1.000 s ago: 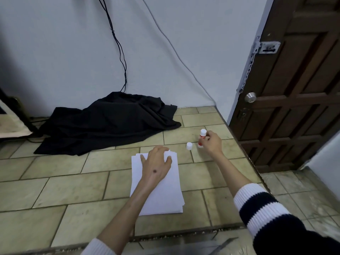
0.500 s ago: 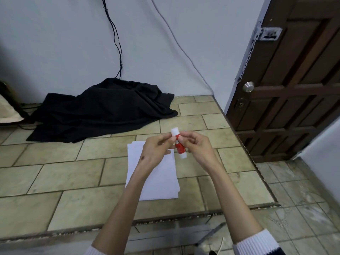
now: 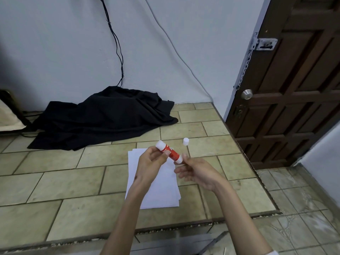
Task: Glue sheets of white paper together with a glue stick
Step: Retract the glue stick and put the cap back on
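Note:
A red glue stick (image 3: 170, 152) with a white end is held tilted above a stack of white paper sheets (image 3: 162, 192) that lies on the tiled surface. My left hand (image 3: 150, 164) grips the stick's upper part between thumb and fingers. My right hand (image 3: 197, 172) has its fingertips at the stick's lower right end. A small white cap (image 3: 186, 141) stands alone on the tiles just beyond my hands. Part of the paper stack is hidden under my hands and left forearm.
A crumpled black cloth (image 3: 103, 115) lies against the wall at the back left. A dark wooden door (image 3: 294, 89) stands to the right. The tiled platform drops off at its front edge (image 3: 165, 230) and right edge to a lower floor (image 3: 303, 208).
My right hand picked the glue stick up from the tiles and brought it over the paper. My left hand left the paper and took hold of the stick. The white cap stayed on the tiles.

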